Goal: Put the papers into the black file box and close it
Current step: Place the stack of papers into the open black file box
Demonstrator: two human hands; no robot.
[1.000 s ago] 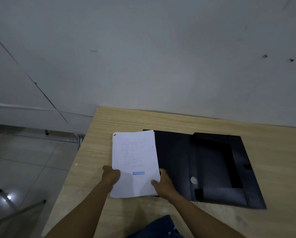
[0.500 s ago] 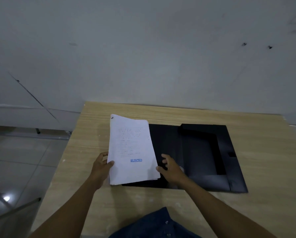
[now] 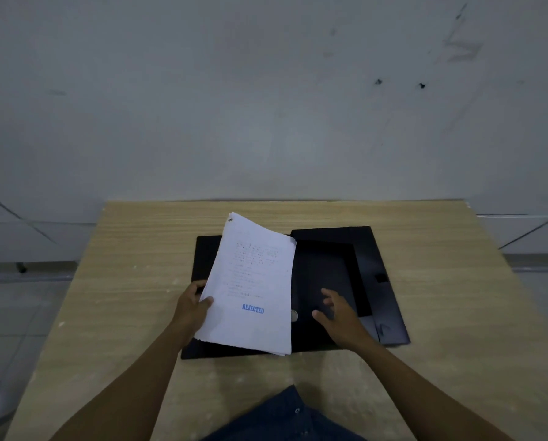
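The papers (image 3: 250, 291) are a thick white stack, bottom edge a bit ragged, with a blue "REJECTED" stamp (image 3: 253, 309) low on the top sheet; the faint print above it is too small to read. They're tilted up over the left half of the black file box (image 3: 336, 281), which lies open and flat, matte, with a round silver snap (image 3: 294, 315). The left hand (image 3: 192, 308) pinches the stack's left edge, thumb on top. The right hand (image 3: 337, 315) is spread, holding nothing, over the box. Pale woodgrain desk (image 3: 132, 281) underneath.
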